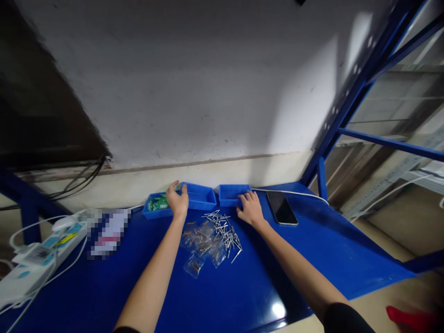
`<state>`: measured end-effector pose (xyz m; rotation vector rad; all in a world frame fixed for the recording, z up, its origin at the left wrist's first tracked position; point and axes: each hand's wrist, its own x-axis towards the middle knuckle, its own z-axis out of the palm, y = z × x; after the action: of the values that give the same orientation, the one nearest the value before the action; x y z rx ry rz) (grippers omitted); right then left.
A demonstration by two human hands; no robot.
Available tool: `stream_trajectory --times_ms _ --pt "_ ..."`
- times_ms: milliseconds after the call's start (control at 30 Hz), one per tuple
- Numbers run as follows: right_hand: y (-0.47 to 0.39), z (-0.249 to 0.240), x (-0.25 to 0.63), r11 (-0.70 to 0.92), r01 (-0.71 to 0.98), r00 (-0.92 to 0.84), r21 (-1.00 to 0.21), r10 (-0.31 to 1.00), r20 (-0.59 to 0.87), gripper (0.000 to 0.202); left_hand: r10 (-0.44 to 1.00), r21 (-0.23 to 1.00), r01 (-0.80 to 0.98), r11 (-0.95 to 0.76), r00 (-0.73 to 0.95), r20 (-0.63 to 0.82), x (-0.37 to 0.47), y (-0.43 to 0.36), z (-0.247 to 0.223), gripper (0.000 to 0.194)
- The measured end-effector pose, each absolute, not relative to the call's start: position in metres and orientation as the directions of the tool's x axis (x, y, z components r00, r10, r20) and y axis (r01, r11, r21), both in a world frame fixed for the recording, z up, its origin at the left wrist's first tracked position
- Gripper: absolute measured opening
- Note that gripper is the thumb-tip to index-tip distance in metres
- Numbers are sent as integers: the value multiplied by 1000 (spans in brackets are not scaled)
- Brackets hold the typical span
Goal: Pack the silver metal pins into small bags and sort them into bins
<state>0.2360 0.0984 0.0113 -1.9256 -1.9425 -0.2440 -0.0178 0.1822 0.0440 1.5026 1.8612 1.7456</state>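
Observation:
Three blue plastic bins stand along the back of the table. My left hand (178, 200) is where the left bin (157, 214) meets the middle bin (199, 196), its thumb and fingers straddling the middle bin's left end. Green packets (157, 202) fill the left bin; the middle one shows a bare floor. At the right bin (231, 196), my right hand (250, 208) rests with spread fingers over the front right corner. Between my forearms lie a loose pile of thin silver metal pins (227, 233) and several small clear bags (194, 265) with brass-coloured pieces.
A black phone (282, 207) lies right of my right hand. On the left are a white power strip (41, 259) with cables and a blurred-out item (107, 233). Behind the blue table (243, 286) rises a wall (208, 92); a blue metal frame (321, 157) stands right.

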Motion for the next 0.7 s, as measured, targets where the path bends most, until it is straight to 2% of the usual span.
stream_trajectory --times_ms 100,233,333,400,467,567,633,700 --pt "95 14 228 84 986 -17 -141 909 417 48 765 674 688 -269 -272 584 -13 183 39 31" --pt "101 23 203 135 971 -56 -199 932 359 50 818 565 749 -346 -54 572 -5 178 37 25" --pt "111 26 191 136 963 -61 -232 952 301 51 815 405 827 -390 104 571 4 165 39 25" --pt "115 26 188 140 963 -68 -230 954 293 52 822 280 852 -442 259 508 11 157 40 31" --pt "116 25 187 135 966 -64 -219 951 303 55 841 226 849 -477 366 400 14 151 41 36" --pt "116 25 185 161 971 -107 -175 954 282 66 839 190 849 -494 408 360 7 150 46 38" --pt "117 28 181 219 968 -182 -126 951 251 71 803 159 845 -511 403 439 -9 152 53 37" --pt "120 30 177 261 961 -232 -95 942 241 66 785 152 861 -485 353 509 -34 153 58 37"
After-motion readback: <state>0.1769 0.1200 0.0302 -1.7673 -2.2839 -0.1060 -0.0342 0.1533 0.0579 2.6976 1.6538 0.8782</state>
